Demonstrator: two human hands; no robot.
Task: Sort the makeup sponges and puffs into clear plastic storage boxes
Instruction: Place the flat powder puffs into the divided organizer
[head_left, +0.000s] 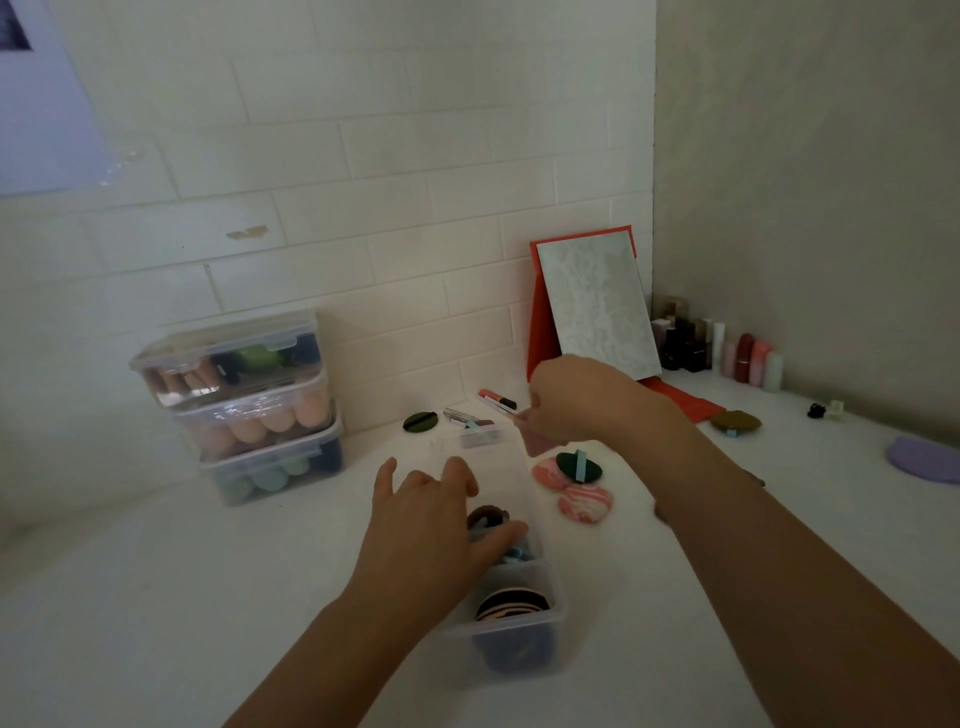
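An open clear plastic box (551, 587) lies lengthwise on the white counter, with several puffs standing inside it. My left hand (441, 525) rests over the box's middle, fingers spread and touching a brown puff (488, 517). My right hand (582, 400) hovers above the box's far end, pinching a dusty pink puff (535, 441). To the right of the box lie two pink marbled puffs (584, 504) and a dark green puff with a blue strap (579, 466). Another dark green puff (420, 421) lies by the wall.
Three closed clear boxes (244, 405) of sponges are stacked at the left against the tiled wall. A red-framed mirror (592, 306) stands in the corner beside several cosmetic bottles (727, 348). An olive puff (735, 422), a purple disc (924, 460) and lipsticks (496, 400) lie around.
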